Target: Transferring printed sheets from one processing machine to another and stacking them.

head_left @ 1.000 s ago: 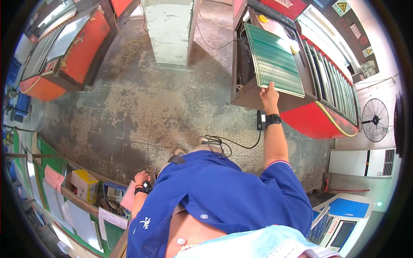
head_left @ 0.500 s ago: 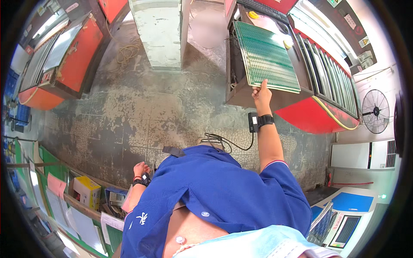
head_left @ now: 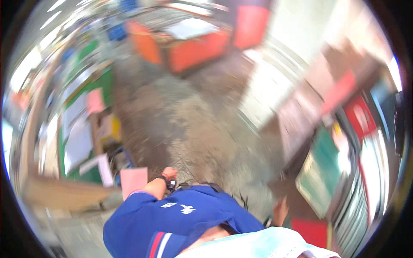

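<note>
My left hand [head_left: 170, 173] hangs low in front of my waist, a dark band with a small device on its wrist. Its fingers look curled in, with nothing seen in them. My right hand [head_left: 280, 210] is at the lower right, off the green panels [head_left: 320, 174] and a short way left of them. Motion smears its fingers, so their pose is unclear. Those flat, printed-looking green panels lie stacked on the dark bench top [head_left: 297, 167].
Beside the panels stands a rack of upright panels [head_left: 350, 215]. A red-orange cabinet [head_left: 198, 51] is ahead, a whitish pillar [head_left: 264, 94] ahead to the right. At left are shelves with papers, a pink sheet [head_left: 133, 182] and a yellow box [head_left: 110, 130]. Much is blurred.
My view has swung left, so the bench and panels now sit at the lower right. My right hand has let go of the panels' near edge and drawn back toward my body.
</note>
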Motion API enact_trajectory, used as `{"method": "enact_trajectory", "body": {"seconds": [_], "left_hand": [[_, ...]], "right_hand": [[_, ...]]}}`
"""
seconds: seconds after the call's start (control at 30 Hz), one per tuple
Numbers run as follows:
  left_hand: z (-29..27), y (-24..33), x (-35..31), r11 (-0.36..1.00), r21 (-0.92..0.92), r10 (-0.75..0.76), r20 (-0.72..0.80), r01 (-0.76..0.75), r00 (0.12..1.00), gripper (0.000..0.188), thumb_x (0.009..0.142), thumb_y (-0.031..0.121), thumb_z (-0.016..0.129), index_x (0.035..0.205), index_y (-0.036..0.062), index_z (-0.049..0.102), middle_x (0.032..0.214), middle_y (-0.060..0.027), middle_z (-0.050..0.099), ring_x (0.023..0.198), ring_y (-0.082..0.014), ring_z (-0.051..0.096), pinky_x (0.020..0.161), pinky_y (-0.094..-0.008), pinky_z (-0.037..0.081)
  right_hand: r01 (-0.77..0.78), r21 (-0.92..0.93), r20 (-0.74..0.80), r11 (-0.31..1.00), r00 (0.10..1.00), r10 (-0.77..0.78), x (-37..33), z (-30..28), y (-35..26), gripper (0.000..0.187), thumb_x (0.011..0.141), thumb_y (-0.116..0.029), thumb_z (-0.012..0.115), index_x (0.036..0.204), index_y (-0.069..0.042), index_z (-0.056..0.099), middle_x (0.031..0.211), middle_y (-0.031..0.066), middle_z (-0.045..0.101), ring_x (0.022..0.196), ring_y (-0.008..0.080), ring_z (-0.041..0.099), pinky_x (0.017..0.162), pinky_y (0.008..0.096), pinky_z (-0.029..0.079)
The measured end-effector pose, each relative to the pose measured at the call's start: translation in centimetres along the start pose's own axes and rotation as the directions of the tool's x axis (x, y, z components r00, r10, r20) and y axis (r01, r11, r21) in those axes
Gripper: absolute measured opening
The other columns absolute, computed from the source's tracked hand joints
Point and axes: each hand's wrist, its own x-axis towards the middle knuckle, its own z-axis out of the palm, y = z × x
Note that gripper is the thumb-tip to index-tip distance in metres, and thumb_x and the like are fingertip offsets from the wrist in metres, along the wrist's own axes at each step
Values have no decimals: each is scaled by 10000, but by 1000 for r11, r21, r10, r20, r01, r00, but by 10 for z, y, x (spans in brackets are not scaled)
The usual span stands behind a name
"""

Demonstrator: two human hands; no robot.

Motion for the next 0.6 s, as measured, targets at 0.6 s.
{"method": "enact_trajectory", "body": {"seconds": [0.6], "left_hand": [[25, -155, -131, 462, 865, 308, -361, 193, 881, 204, 689, 289, 587, 759, 112, 660, 763, -126, 636, 735, -300, 621, 624, -407, 493]], "right_hand": [[-390, -739, 124, 549, 723, 680, 135, 7, 181, 260, 816, -289, 543, 865, -34, 551, 736, 77, 556, 601, 188, 540, 501, 308, 441]]}}
